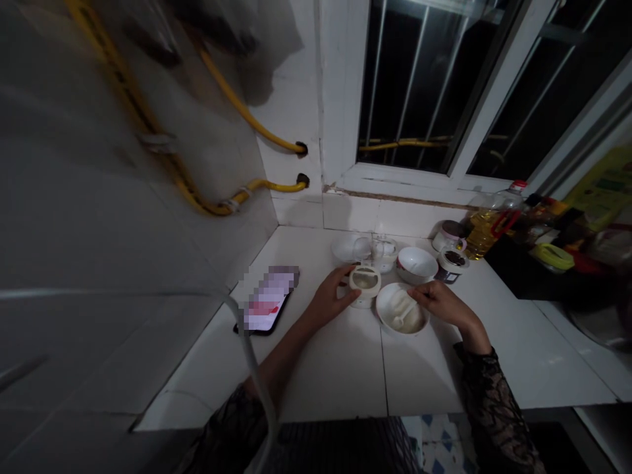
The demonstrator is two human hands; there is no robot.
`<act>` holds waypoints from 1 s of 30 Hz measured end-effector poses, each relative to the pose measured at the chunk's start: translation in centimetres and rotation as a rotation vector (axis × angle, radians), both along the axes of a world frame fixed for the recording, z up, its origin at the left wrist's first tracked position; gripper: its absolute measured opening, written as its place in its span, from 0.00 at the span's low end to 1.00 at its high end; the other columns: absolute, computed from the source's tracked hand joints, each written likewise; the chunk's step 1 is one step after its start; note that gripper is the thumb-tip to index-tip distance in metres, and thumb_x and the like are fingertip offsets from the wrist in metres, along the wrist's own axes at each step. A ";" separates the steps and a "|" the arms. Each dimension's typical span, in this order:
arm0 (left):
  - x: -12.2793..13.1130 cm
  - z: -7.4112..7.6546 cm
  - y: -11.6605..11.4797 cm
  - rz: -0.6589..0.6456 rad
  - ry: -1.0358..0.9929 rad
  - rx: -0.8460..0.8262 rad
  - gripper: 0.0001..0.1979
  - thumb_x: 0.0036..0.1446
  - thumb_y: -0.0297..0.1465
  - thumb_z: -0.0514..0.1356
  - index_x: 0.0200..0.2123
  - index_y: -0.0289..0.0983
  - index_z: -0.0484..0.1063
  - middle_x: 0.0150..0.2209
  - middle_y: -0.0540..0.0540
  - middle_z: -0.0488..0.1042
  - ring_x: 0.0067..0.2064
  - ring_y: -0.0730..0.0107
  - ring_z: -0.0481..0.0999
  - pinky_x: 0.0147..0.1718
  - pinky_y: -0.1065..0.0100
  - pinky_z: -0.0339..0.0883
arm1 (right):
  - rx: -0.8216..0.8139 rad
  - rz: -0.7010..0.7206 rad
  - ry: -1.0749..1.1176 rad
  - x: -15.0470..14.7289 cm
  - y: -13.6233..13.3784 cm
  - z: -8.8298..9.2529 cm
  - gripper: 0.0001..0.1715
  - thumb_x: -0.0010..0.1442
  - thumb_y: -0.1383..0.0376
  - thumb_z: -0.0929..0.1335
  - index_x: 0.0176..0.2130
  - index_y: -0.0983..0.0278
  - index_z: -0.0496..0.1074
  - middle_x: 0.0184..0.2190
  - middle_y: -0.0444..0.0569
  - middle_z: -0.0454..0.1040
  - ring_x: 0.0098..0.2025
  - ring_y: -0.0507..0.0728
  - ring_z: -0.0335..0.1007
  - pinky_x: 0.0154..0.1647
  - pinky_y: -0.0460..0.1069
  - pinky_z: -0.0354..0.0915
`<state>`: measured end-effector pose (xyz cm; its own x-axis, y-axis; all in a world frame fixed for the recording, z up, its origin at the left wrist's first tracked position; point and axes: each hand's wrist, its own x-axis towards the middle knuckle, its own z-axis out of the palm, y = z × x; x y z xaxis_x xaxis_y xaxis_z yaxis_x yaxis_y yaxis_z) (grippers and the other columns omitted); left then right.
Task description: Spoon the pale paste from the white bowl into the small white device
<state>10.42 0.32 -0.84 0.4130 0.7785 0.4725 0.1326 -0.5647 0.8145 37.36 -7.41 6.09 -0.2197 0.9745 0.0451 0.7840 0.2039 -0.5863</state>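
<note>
My left hand [338,294] is wrapped round a small white jar [364,301] standing on the counter; its top looks partly see-through. Pinched in my right hand [437,301] is a white spoon [399,319], its bowl end dipped into a white bowl [381,311]. Pale powder or paste [415,320] lies in that bowl, and I cannot tell which it is. Just behind stands a second white bowl [417,263] with a reddish outside. Another white container [386,257] and a clear dish [345,248] sit behind the jar.
A phone [269,306] with a lit screen lies to the left. Right of the bowls are a dark-filled jar [452,263], a lidded jar [448,235] and an oil bottle [481,230]. A pale cable [254,368] hangs across the near left. The tiled counter [340,375] ends near my body.
</note>
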 end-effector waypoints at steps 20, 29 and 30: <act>0.0 0.1 0.0 -0.006 0.015 -0.012 0.25 0.56 0.40 0.61 0.55 0.40 0.65 0.58 0.38 0.68 0.55 0.57 0.72 0.47 0.58 0.72 | -0.129 -0.230 0.385 1.1 0.1 0.7 0.34 0.50 0.36 0.64 0.15 0.59 0.54 0.11 0.36 0.50 0.13 0.45 0.41 0.13 0.45 0.40; 0.1 0.1 -0.1 0.002 0.003 -0.012 0.25 0.56 0.41 0.61 0.55 0.40 0.65 0.59 0.39 0.68 0.55 0.56 0.72 0.47 0.58 0.72 | -0.113 -0.266 0.424 0.7 0.4 0.8 0.34 0.50 0.38 0.65 0.15 0.60 0.55 0.09 0.36 0.50 0.12 0.45 0.42 0.13 0.45 0.41; 0.1 0.1 -0.1 -0.001 0.001 -0.009 0.25 0.56 0.41 0.61 0.55 0.40 0.65 0.59 0.39 0.68 0.55 0.56 0.72 0.47 0.58 0.72 | -0.101 -0.281 0.446 0.5 0.6 0.7 0.33 0.50 0.38 0.65 0.15 0.60 0.56 0.09 0.36 0.51 0.12 0.45 0.43 0.13 0.45 0.42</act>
